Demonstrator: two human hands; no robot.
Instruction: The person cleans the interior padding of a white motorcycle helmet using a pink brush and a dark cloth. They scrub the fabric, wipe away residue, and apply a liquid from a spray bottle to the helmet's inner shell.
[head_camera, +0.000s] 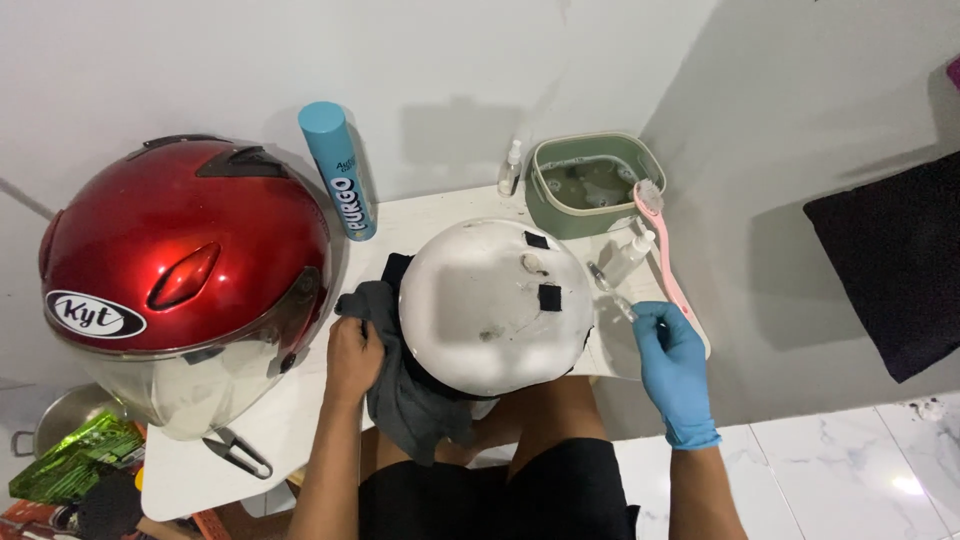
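White foam liner shell (495, 305) sits table-centre, hiding most of the dark grey cloth (405, 395). Bare left hand (352, 358) clutches the cloth. Blue-gloved right hand (672, 358) pinches a small clear item (612, 292), hard to make out.

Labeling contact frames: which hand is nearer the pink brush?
Right. The gloved right hand sits just below the pink brush handle's lower end; the bare left hand is across the white helmet liner, on the grey cloth.

Beside the white helmet liner (495, 305), the person's right hand (672, 350) wears a blue disposable glove ending at the wrist; the left hand (352, 358) is bare. Below it, black shorts (500, 495).
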